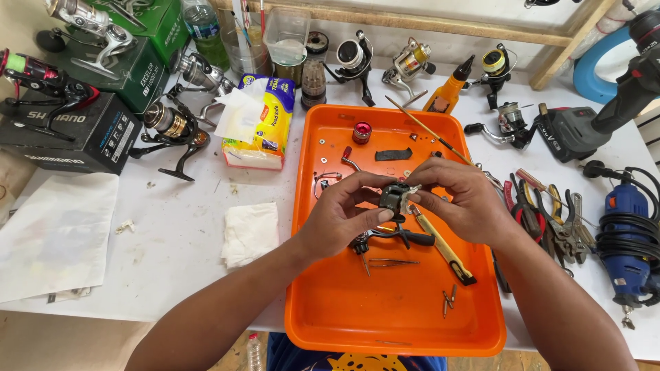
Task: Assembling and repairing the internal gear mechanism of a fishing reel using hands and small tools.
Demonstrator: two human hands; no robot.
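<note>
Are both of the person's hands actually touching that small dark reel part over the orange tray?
Touching. The head view shows the left hand and right hand both pinching the small reel body with their fingertips, held above the orange tray.

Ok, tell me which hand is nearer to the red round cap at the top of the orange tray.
Left. The left hand sits below the red cap, slightly to its left. The right hand is below and further off to the right; both hold the small reel body.

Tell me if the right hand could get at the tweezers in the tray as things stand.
Probably yes, but not freely. The tweezers lie bare on the orange tray, just below both hands, with nothing on top. The right hand shares the grip on the small reel part with the left hand, so it must let go first.
</note>
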